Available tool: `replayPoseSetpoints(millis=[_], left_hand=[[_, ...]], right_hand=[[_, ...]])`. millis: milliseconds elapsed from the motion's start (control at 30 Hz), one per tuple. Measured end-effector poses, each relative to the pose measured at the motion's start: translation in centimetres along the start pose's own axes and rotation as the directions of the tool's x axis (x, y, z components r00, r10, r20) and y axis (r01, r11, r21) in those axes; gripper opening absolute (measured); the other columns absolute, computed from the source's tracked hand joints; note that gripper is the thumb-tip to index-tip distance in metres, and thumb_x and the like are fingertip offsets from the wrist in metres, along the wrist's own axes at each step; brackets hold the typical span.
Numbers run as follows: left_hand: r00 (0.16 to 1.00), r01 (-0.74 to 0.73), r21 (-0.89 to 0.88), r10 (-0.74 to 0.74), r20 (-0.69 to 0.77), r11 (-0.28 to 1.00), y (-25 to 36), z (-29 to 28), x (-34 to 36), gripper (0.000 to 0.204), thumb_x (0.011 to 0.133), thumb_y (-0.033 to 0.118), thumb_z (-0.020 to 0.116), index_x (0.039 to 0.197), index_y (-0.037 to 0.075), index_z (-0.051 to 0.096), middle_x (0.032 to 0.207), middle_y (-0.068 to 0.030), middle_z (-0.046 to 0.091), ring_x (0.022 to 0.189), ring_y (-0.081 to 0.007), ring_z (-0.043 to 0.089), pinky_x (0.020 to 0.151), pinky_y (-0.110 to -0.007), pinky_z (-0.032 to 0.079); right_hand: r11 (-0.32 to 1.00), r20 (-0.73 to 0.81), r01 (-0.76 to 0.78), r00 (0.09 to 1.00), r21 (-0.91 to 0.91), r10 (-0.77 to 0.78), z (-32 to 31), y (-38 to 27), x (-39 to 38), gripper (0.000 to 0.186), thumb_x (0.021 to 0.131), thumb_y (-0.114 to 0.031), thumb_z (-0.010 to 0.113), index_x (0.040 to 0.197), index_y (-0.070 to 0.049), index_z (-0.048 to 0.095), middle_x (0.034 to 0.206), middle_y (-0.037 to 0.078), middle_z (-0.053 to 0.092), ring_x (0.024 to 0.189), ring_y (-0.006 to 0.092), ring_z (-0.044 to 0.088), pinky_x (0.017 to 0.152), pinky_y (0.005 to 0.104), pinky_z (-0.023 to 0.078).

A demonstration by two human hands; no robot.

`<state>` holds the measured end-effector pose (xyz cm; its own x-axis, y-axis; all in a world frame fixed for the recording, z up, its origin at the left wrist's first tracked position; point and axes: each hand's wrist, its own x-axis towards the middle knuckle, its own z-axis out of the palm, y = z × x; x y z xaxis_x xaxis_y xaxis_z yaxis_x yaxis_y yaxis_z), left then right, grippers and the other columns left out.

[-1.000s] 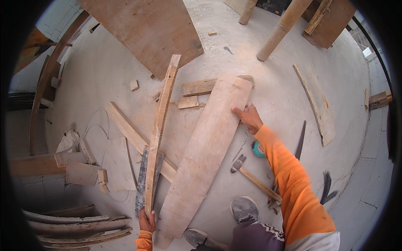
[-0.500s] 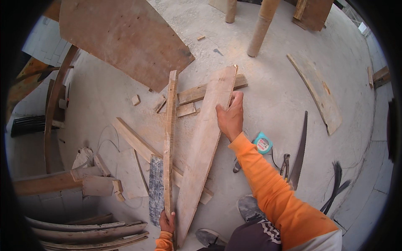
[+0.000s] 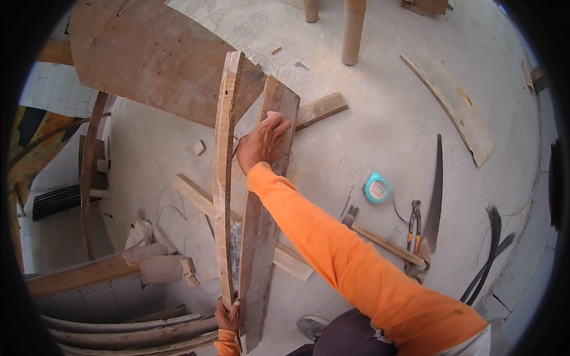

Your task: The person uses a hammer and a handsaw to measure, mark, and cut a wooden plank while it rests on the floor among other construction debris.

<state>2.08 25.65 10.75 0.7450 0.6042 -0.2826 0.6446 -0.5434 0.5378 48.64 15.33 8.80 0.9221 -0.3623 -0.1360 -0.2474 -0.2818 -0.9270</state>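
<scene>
A narrow wooden batten [image 3: 223, 172] stands lengthwise before me, my left hand [image 3: 227, 314] closed round its near end. Just to its right, my right hand [image 3: 264, 137] grips the upper part of a wider plank [image 3: 255, 261], which is tilted up on its side. Beneath them are a pale offcut [image 3: 196, 193] and a partly hidden grey mottled board [image 3: 236, 249]. Right of my forearm lie a teal tape measure [image 3: 377, 187], a hammer [image 3: 382, 241], pincers [image 3: 414, 225] and a handsaw [image 3: 435, 196].
A large plywood sheet [image 3: 148, 53] lies at the upper left, upright posts [image 3: 350, 32] stand beyond. Loose boards [image 3: 446, 113], black strips [image 3: 488, 255] and stacked curved wood [image 3: 124, 337] surround me on the concrete floor [image 3: 332, 148], with block walls [image 3: 522, 296] at the edges.
My right hand has swung leftward with the wide plank, tipping it up on its side close beside the batten. The batten's far end has also shifted leftward; my left hand still holds it.
</scene>
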Motion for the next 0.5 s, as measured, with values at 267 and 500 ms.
replayPoseSetpoints(millis=[267,500], left_hand=[[0.998,0.002,-0.012,-0.001,0.068,1.0,-2.5,-0.3,2.6,0.041,0.084,0.023,0.081,0.108,-0.003,0.063,0.09,-0.0095,0.069,0.082,-0.0149,0.061,0.078,-0.031,0.051],[0.986,0.13,-0.133,-0.114,0.125,0.982,-2.9,-0.8,3.7,0.035,0.085,0.019,0.081,0.109,-0.001,0.065,0.093,-0.0006,0.067,0.082,-0.0089,0.057,0.076,-0.025,0.048]], right_hand=[[0.994,-0.097,0.048,0.994,-0.102,-0.058,0.6,0.1,-0.8,0.058,0.078,-0.007,0.073,0.123,-0.006,0.037,0.123,0.017,0.04,0.118,0.0333,0.041,0.097,0.0423,0.031],[0.997,-0.155,0.05,0.987,0.05,-0.042,-4.8,5.7,-1.2,0.072,0.089,-0.043,0.072,0.134,0.001,0.035,0.132,0.019,0.037,0.125,0.0349,0.038,0.106,0.0455,0.029]])
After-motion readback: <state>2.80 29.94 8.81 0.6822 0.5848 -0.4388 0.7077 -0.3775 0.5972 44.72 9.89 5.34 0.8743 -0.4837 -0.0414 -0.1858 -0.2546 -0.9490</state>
